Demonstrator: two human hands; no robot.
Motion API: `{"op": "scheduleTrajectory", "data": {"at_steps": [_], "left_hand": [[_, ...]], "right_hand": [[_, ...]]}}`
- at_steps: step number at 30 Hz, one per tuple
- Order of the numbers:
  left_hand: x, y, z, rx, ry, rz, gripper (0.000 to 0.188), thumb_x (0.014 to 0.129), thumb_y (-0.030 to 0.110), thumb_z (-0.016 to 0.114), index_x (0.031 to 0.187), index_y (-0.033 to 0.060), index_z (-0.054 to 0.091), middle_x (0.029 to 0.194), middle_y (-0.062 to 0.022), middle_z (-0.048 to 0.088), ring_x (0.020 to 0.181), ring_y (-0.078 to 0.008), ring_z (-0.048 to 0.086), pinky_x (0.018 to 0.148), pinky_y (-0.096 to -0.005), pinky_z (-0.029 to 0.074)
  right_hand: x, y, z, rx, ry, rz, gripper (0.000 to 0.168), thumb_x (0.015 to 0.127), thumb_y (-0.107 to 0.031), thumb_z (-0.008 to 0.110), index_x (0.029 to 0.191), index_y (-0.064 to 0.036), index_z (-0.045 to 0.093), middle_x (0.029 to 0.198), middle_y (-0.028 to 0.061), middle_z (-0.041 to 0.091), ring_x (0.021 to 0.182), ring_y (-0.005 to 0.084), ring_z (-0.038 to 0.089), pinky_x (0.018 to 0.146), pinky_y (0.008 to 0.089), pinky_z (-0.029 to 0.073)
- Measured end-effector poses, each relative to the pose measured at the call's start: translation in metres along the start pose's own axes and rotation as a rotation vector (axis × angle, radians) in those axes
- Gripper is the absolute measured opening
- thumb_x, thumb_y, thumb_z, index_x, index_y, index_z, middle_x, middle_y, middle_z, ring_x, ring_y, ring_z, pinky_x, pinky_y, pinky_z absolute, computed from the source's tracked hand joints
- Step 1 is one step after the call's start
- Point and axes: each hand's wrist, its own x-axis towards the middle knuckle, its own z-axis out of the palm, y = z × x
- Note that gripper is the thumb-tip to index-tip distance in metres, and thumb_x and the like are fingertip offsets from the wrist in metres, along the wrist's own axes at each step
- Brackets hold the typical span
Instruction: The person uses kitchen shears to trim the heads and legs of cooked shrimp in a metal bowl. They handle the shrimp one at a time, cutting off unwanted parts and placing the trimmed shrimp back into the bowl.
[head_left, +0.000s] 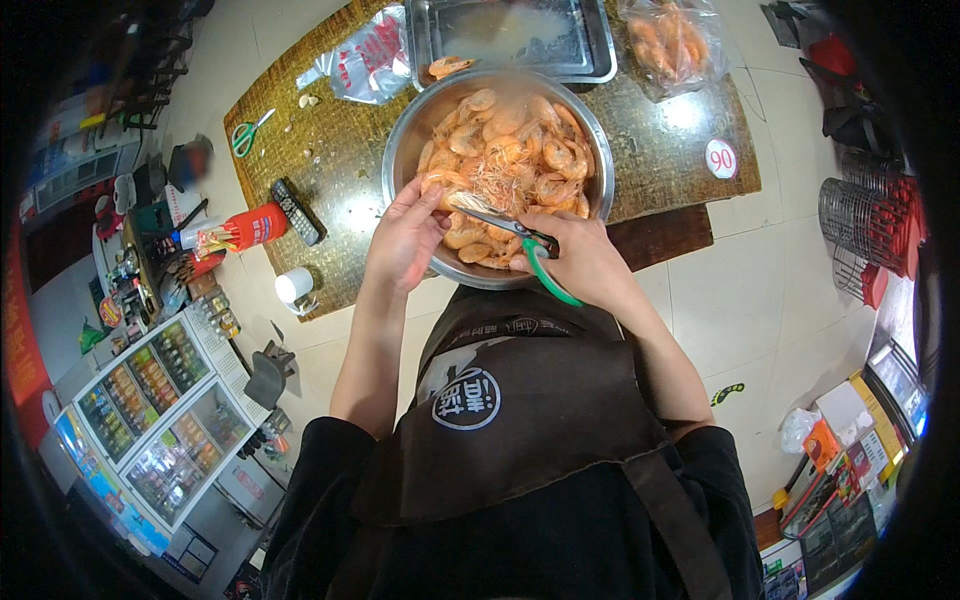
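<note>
A round metal bowl (604, 176) full of orange shrimp (559, 154) stands at the table's near edge. My left hand (409, 232) pinches one shrimp (448, 186) over the bowl's left side. My right hand (581, 251) holds green-handled scissors (546, 270), their blades reaching left to the whiskers of that shrimp; whether the blades are closed I cannot tell. Cut whiskers and legs (499, 182) lie heaped on the shrimp in the middle of the bowl. Behind it, a rectangular metal tray (606, 56) holds cloudy liquid, and a single shrimp (451, 66) rests at its near left corner.
On the wooden table (341, 169) lie other green-handled scissors (246, 139), a remote control (298, 212), a red container of sticks (255, 226), a white cup (294, 285) and a crumpled printed plastic bag (371, 56). A clear bag of shrimp (670, 49) sits at the back right.
</note>
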Motion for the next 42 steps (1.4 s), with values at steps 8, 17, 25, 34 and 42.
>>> {"op": "scheduleTrajectory", "data": {"at_steps": [8, 17, 25, 34, 42], "left_hand": [[-0.006, 0.001, 0.003, -0.033, 0.02, -0.051, 0.026, 0.101, 0.016, 0.057, 0.126, 0.0077, 0.058, 0.109, -0.0007, 0.066, 0.092, -0.01, 0.059, 0.082, -0.0267, 0.047], [0.004, -0.015, -0.019, -0.078, 0.026, -0.107, 0.025, 0.101, 0.015, 0.058, 0.124, 0.0072, 0.059, 0.109, -0.0021, 0.067, 0.089, -0.0092, 0.06, 0.077, -0.0244, 0.048], [0.007, -0.025, -0.02, 0.157, 0.111, 0.018, 0.02, 0.1, 0.009, 0.058, 0.12, 0.0052, 0.059, 0.111, -0.0048, 0.065, 0.097, -0.0119, 0.061, 0.086, -0.0273, 0.05], [-0.001, -0.013, -0.029, 0.35, -0.153, 0.37, 0.016, 0.093, -0.008, 0.059, 0.1, 0.0065, 0.057, 0.117, -0.0099, 0.059, 0.116, -0.0215, 0.058, 0.102, -0.0355, 0.047], [0.007, -0.006, -0.02, 0.477, -0.192, 0.414, 0.014, 0.094, -0.006, 0.059, 0.097, 0.0067, 0.054, 0.119, -0.0111, 0.058, 0.116, -0.0224, 0.057, 0.101, -0.0362, 0.05]], "right_hand": [[0.003, 0.004, -0.001, 0.186, -0.091, 0.016, 0.05, 0.081, -0.039, 0.079, 0.114, -0.002, 0.07, 0.099, 0.0231, 0.07, 0.093, 0.0391, 0.068, 0.084, 0.0429, 0.053], [0.001, 0.009, 0.011, 0.258, -0.136, 0.059, 0.046, 0.082, -0.039, 0.078, 0.109, -0.003, 0.071, 0.089, 0.025, 0.069, 0.087, 0.0393, 0.068, 0.078, 0.044, 0.052], [-0.003, 0.035, 0.018, -0.219, -0.079, 0.291, 0.04, 0.084, -0.037, 0.073, 0.114, -0.011, 0.068, 0.09, 0.0195, 0.069, 0.089, 0.0383, 0.068, 0.077, 0.0488, 0.049], [-0.025, 0.038, 0.007, -0.306, 0.189, 0.138, 0.047, 0.083, -0.038, 0.076, 0.121, -0.012, 0.065, 0.088, 0.0097, 0.067, 0.089, 0.03, 0.064, 0.077, 0.0422, 0.039], [-0.029, 0.018, -0.008, -0.331, 0.247, -0.028, 0.045, 0.08, -0.029, 0.079, 0.12, -0.012, 0.065, 0.084, 0.007, 0.063, 0.086, 0.0263, 0.061, 0.077, 0.0399, 0.038]]}}
